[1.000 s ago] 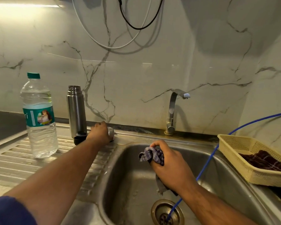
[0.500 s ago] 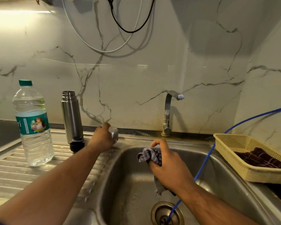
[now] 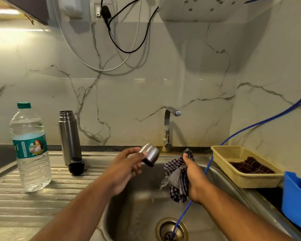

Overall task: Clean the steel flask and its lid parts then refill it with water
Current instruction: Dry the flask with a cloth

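The steel flask (image 3: 69,136) stands uncapped and upright on the drainboard at the back. Its black stopper (image 3: 76,167) lies just in front of it. My left hand (image 3: 127,168) holds the steel cup lid (image 3: 149,154) tilted above the sink's left side. My right hand (image 3: 194,178) grips a checked cloth (image 3: 176,179) over the sink basin (image 3: 139,206), a short gap right of the lid. A clear water bottle (image 3: 30,148) with a green cap stands at the left on the drainboard.
A steel tap (image 3: 169,127) rises behind the basin. A blue hose (image 3: 250,126) runs from the upper right down into the drain (image 3: 171,229). A yellow basket (image 3: 245,165) with dark cloth sits on the right, with a blue tub (image 3: 296,199) nearer me. Cables hang on the marble wall.
My left hand picked up the steel cup lid from beside the flask and brought it right, over the sink. My right hand with the cloth stayed over the basin. The view tilted up.
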Motion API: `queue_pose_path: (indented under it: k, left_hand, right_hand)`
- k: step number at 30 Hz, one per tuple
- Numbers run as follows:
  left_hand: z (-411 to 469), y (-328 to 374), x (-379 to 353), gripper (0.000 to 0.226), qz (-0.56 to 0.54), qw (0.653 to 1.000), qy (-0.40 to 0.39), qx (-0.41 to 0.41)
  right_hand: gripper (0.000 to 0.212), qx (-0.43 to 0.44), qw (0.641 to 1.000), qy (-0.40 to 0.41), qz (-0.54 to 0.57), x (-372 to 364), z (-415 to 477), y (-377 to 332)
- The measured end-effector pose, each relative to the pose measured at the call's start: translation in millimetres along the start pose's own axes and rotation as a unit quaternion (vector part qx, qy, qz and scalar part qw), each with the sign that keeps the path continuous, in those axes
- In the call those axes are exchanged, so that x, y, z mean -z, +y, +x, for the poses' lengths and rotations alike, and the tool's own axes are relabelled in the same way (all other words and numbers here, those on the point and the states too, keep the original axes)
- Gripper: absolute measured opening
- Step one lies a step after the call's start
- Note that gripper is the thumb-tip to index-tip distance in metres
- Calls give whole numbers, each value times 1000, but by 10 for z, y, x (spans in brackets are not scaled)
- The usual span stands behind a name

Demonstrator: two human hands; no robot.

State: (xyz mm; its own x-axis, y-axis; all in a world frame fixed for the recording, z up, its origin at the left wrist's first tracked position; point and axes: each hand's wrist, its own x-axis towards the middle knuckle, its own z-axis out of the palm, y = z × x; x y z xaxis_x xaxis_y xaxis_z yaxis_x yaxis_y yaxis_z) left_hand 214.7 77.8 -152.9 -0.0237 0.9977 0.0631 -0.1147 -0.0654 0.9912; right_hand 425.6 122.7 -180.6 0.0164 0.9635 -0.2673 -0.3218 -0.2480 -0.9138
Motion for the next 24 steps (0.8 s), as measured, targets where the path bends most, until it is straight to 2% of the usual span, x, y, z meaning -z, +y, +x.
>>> queue_pose_path:
  k: [2, 4, 6, 7, 10, 11, 13, 15, 16, 17, 19, 20, 22, 24]
  left_hand:
    - [-43, -63, -32, 42, -45, 998, -18, 43]
    - [-37, -126, -33, 45, -32, 998, -8, 62]
    - [-24, -168, -30, 53, 9, 999, 2, 41]
    - [-24, -188, -27, 55, 16, 999, 2, 32]
    - [-38, -223, -64, 47, 11, 999, -25, 34]
    - [-42, -227, -99, 40, 6, 999, -39, 38]
    - [-48, -219, -154, 33, -22, 997, -55, 40]
    - [-26, -211, -169, 35, -45, 995, -78, 40]
    - [-21, -195, -163, 37, -53, 994, -87, 40]
    - [-18, -177, -152, 38, -55, 994, -91, 39]
    - [-23, -139, -120, 42, -37, 994, -98, 29]
    - [-33, -125, -113, 45, -23, 994, -102, 20]
    - [-59, -121, -128, 42, -3, 994, -111, -3]
    - [-103, -124, -179, 38, 27, 992, -116, -40]
  right_hand:
    - [59, 27, 999, -14, 24, 1, -15, -42]
    - [68, 70, 997, -31, 21, -33, -23, -57]
    - [76, 152, 986, -41, -55, -67, -91, -79]
    - [71, 208, 970, -46, -118, -105, -175, -94]
    - [31, 348, 895, -91, -264, -180, -377, -65]
    - [27, 378, 868, -110, -302, -204, -405, -32]
    - [35, 454, 786, -117, -403, -188, -367, 50]
    - [58, 522, 671, -129, -510, -145, -280, 69]
    - [65, 540, 635, -134, -536, -132, -262, 51]
    - [69, 549, 619, -138, -544, -130, -256, 24]
    - [72, 554, 619, -145, -537, -132, -243, 2]
    - [72, 546, 636, -149, -525, -130, -227, 6]
    - [67, 526, 682, -156, -483, -131, -212, 26]
    - [51, 512, 734, -148, -421, -138, -226, 48]
